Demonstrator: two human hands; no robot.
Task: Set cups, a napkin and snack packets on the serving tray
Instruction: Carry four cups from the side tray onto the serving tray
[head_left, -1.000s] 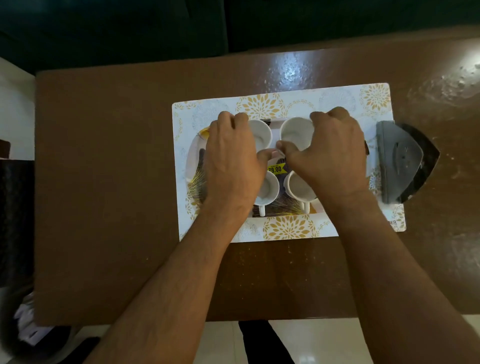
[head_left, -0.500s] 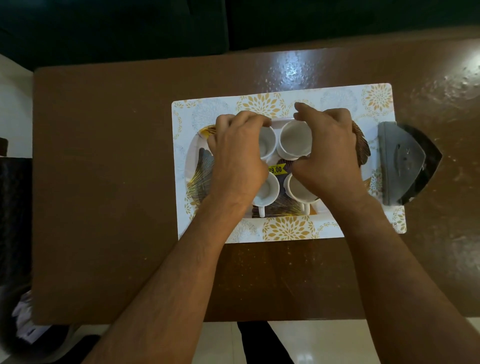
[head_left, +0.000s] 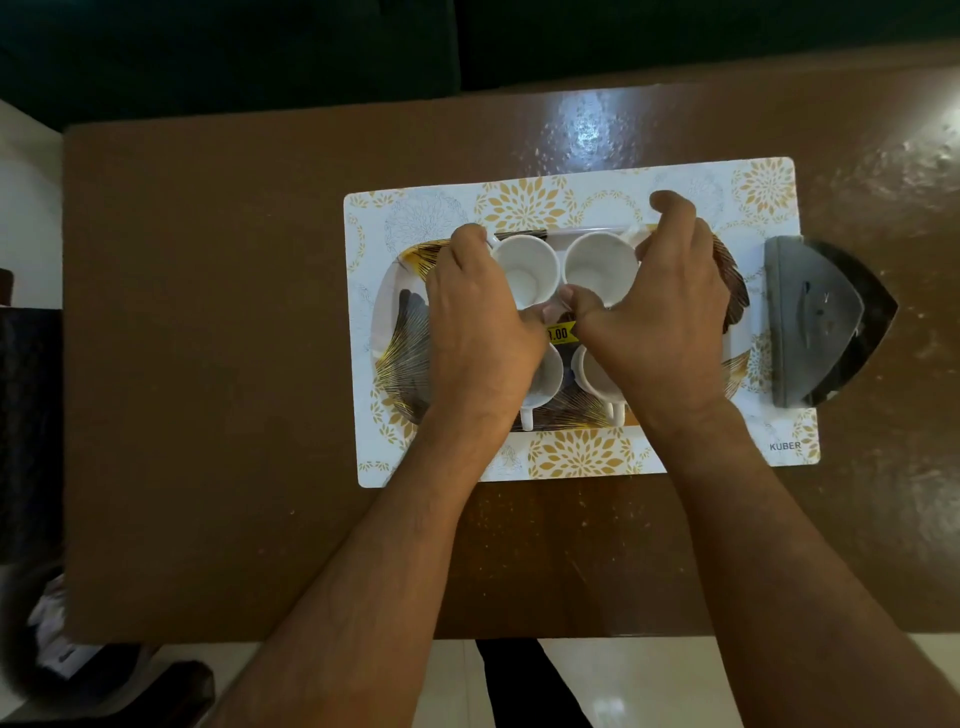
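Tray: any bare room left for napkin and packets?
Crowded centre: four cups under both hands. Bare tray strip left of left hand; right end mostly hidden. Open brown table left of placemat; right side holds grey wedge-shaped object.

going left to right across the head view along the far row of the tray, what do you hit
Bare brown table → left edge of the floral placemat → tray rim → left hand → far-left cup → far-right cup → right hand → grey wedge-shaped holder.

Bare table (head_left: 208, 364) left; dark holder (head_left: 821, 322) right of tray (head_left: 410, 322).
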